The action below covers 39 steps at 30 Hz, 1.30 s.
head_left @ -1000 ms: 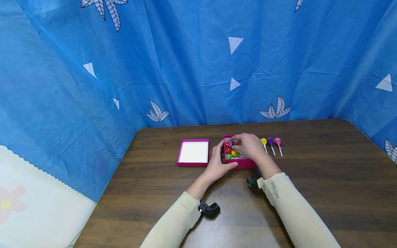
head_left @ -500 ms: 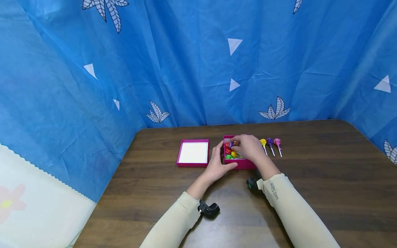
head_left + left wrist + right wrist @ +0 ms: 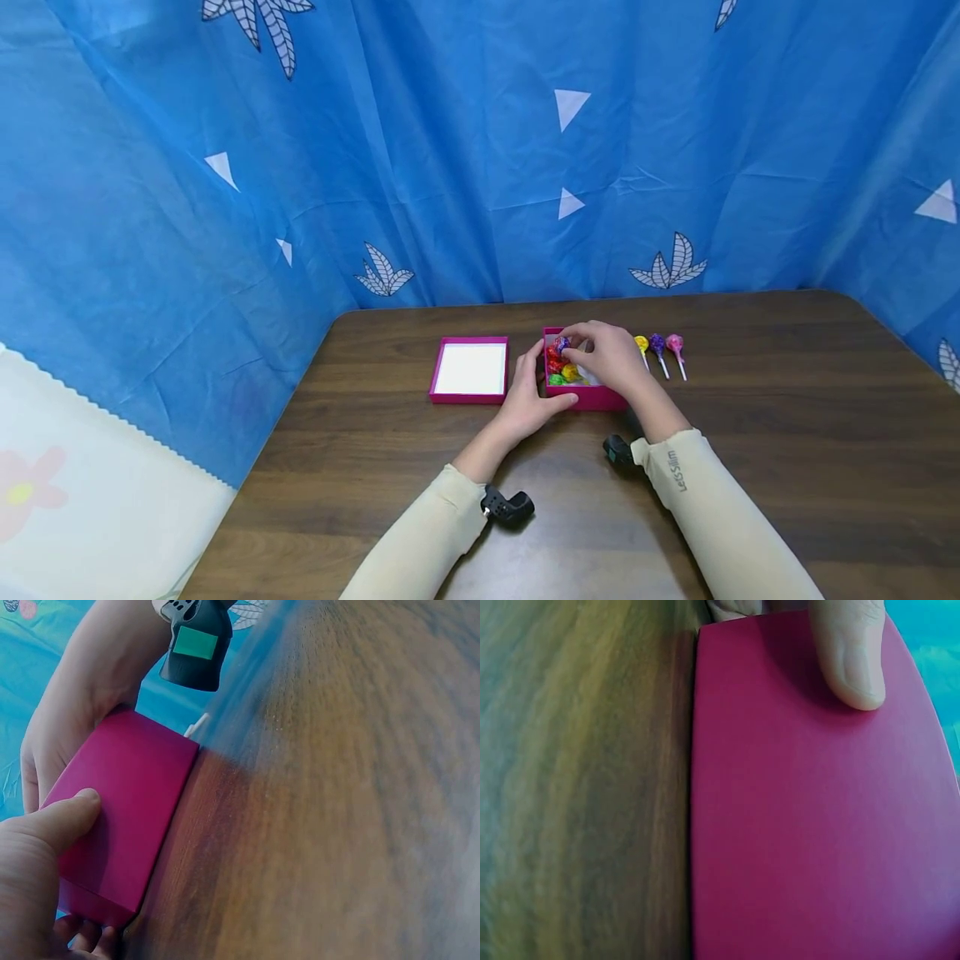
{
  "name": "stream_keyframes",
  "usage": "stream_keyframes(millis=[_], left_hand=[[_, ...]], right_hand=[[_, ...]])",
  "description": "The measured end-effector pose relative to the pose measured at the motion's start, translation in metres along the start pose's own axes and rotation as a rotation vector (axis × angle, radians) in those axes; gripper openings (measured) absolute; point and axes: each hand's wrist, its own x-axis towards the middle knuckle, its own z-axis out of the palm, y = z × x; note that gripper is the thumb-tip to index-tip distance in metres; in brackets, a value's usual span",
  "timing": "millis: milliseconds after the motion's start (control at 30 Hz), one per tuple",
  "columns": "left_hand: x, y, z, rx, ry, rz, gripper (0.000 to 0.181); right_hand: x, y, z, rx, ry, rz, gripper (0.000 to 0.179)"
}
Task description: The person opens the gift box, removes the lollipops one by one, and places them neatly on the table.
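Observation:
In the head view, a magenta box (image 3: 600, 398) stands uncovered on the table. My left hand (image 3: 525, 407) grips its near left corner, thumb on the front wall and fingers along the left side; the left wrist view shows that thumb (image 3: 71, 817) on the magenta face. Over the box, thumb and forefinger of my right hand (image 3: 617, 360) pinch a purple lollipop (image 3: 562, 343) near the far left corner. Red lollipops (image 3: 555, 363), a yellow one (image 3: 572, 372) and a green one (image 3: 557, 380) lie inside. The right hand hides the box's right part.
Left of the box lies a square magenta tray-like lid (image 3: 471, 369), white inside. To the right, a yellow lollipop (image 3: 641, 342), a purple lollipop (image 3: 657, 343) and a pink lollipop (image 3: 675, 343) lie in a row. A blue curtain (image 3: 480, 167) hangs behind the table.
My right hand has shifted slightly, and the purple lollipop at its fingertips shows more clearly, a little farther back. The left hand keeps its place on the box.

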Motion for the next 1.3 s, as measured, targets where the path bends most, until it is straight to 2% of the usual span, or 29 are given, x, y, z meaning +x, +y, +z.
stream_keyframes(millis=[400, 833, 1100, 1300], left_hand=[[0.003, -0.001, 0.0, 0.012, 0.009, 0.002, 0.097], [0.002, -0.001, 0.0, 0.003, 0.002, -0.005, 0.096], [0.004, -0.003, 0.001, 0.004, 0.003, -0.003, 0.097], [0.004, -0.002, 0.001, 0.001, 0.006, 0.0, 0.097]], right_hand=[[-0.003, -0.001, -0.002, 0.143, 0.063, 0.018, 0.035], [-0.005, 0.0, -0.006, 0.297, 0.199, -0.029, 0.036], [-0.006, 0.001, -0.017, 0.307, 0.274, -0.071, 0.04], [-0.007, 0.005, -0.036, 0.313, 0.374, -0.054, 0.036]])
